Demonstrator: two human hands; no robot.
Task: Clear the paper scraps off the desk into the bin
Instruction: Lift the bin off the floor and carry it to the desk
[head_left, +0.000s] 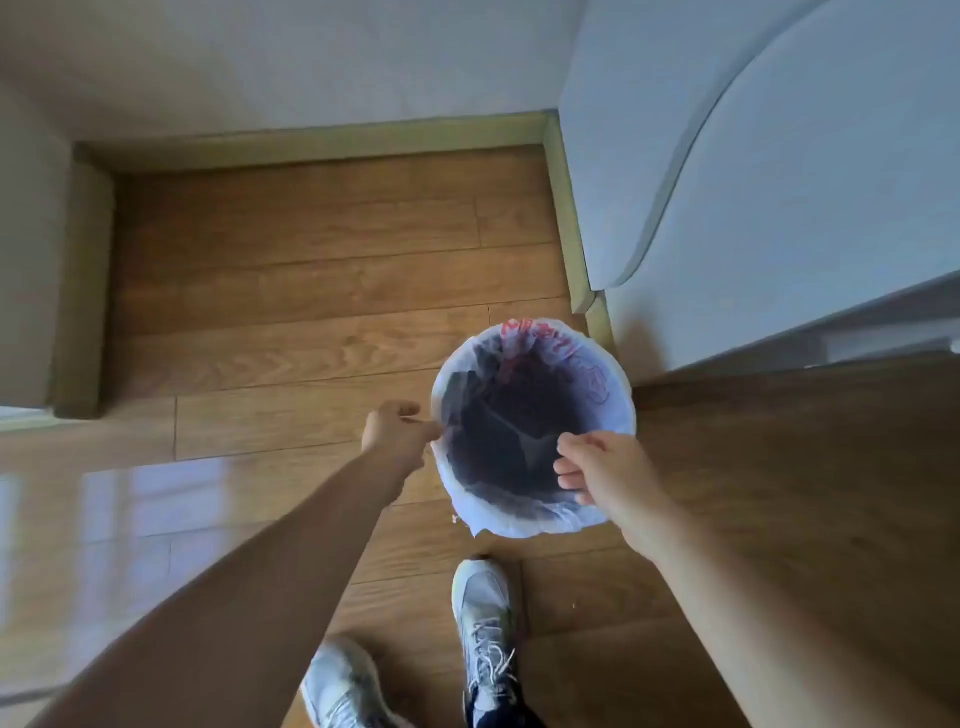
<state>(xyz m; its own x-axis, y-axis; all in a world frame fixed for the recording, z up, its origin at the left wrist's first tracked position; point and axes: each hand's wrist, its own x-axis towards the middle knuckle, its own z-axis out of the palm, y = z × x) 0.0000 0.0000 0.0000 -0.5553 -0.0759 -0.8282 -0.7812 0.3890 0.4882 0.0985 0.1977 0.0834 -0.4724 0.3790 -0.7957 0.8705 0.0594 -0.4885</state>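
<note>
A round bin stands on the wooden floor, lined with a white plastic bag printed in red, its inside dark. My left hand pinches the bag's rim on the bin's left side. My right hand grips the rim on the near right side, fingers curled over the edge into the opening. No paper scraps and no desk show in this view.
A white cabinet or door stands just right of the bin, with a skirting board along it. A wall runs across the back. My two feet in grey sneakers stand just below the bin.
</note>
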